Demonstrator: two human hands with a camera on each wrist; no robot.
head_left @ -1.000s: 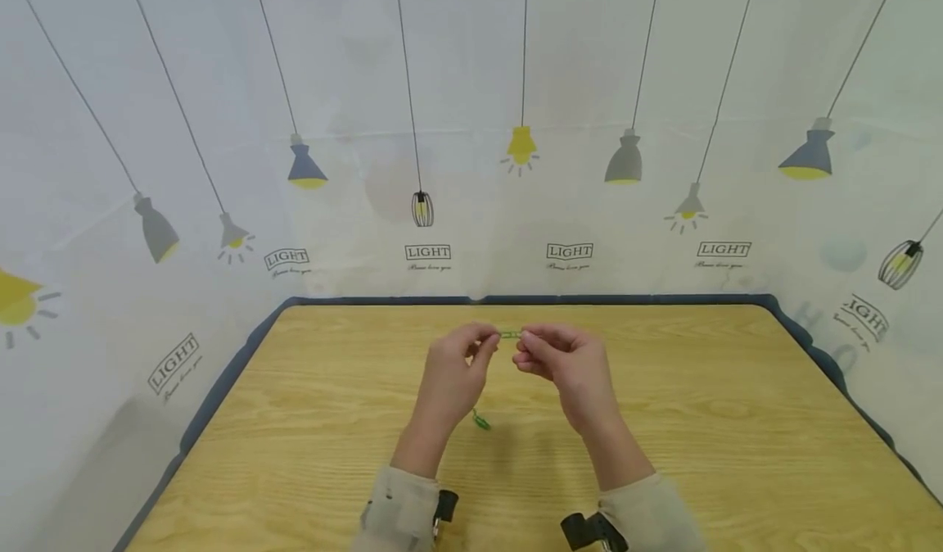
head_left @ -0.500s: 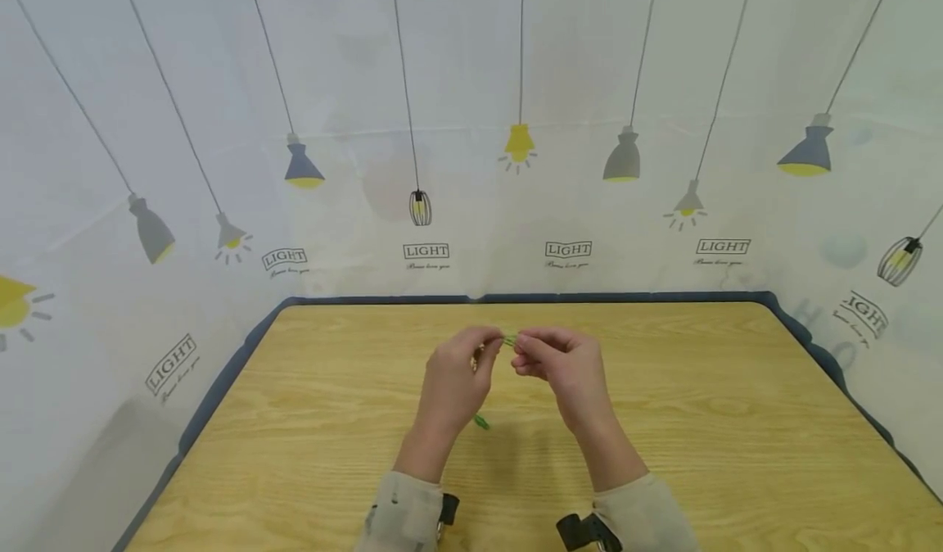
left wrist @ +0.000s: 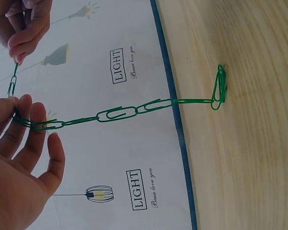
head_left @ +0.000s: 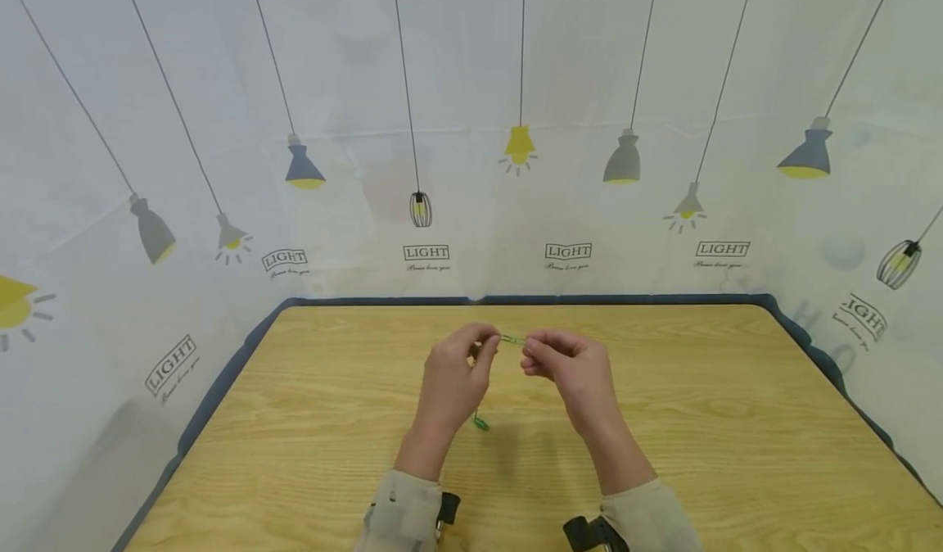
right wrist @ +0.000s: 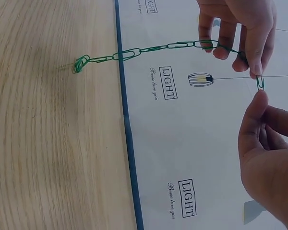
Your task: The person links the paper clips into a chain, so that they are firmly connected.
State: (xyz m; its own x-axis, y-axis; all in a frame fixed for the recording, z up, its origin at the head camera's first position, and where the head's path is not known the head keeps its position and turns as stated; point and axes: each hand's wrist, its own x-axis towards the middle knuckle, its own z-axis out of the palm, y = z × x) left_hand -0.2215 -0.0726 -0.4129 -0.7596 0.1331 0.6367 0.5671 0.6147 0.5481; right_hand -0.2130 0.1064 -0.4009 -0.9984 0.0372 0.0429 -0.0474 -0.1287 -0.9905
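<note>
A chain of linked green paper clips (left wrist: 116, 114) hangs from my left hand (head_left: 451, 380), which pinches it between thumb and index finger. My right hand (head_left: 584, 376) pinches the far end of a green paper clip (right wrist: 260, 83) that spans the small gap between the two hands. The left hand's other fingers are loosely bent behind the chain in the left wrist view. At its lower end the chain gathers into a bunch of clips (left wrist: 220, 87), seen low beside the left wrist in the head view. Fingertips hide both ends of the spanning clip.
Below the hands spreads a wood-grain table (head_left: 331, 454) with a dark blue edge (head_left: 516, 299). A pale curtain printed with lamps (head_left: 471, 85) surrounds it on three sides. Black camera mounts (head_left: 587, 533) sit at both wrists.
The hands came closer together half a second ago and now stand apart again, with more of the clip showing between them. The bunched chain end sways slightly.
</note>
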